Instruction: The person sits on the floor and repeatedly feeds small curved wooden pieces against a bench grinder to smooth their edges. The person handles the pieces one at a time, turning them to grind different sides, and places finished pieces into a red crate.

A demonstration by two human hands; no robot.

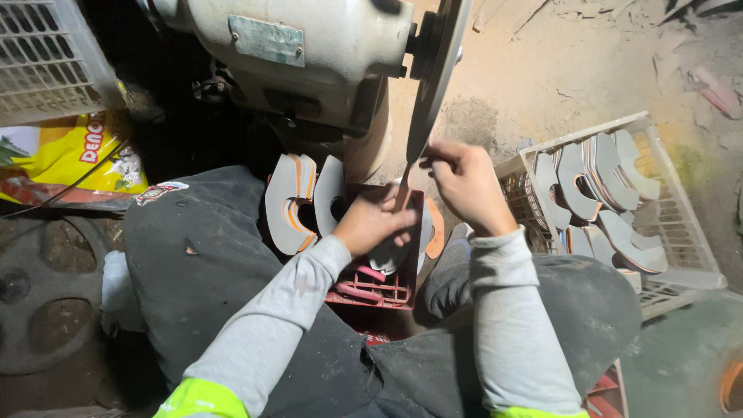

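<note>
Hands, two, bare, grey-sleeved, working close under a grinding machine.

Left hand (374, 220) — fingers curled together and clamped on a flat grey curved piece (389, 254), which it holds over the red crate (371, 288) between the person's knees. Only the lower edge of that piece shows below the knuckles.

Right hand (463, 182) — fingertips pinched together just beside the lower rim of the grinding disc (435, 77); what they pinch is too small and too hidden to name. The two hands sit near each other, the right a little higher.

Grinding disc — thin, seen edge-on, tilted, mounted on the right end of a cream-coloured motor housing (309, 54).

Red crate — slatted plastic, on the floor, holding more curved pieces (294, 201) stood on edge; these are grey-white with orange edging, leaning together at the crate's left side.

White basket (685, 232) — to the person's right, on the dusty ground, well apart from the hands, filled with a stack of similar crescent-shaped pieces (596, 186) lying overlapped.

Trousers (201, 255) — dark, dusty, knees spread either side of the red crate.

Cuffs of a bright yellow-green garment (200, 399) at the lower edge of view.

Yellow printed bag (73, 159) at far left, beneath a second white basket (46, 58). Dark round wheel-like object (42, 294) at lower left.
</note>
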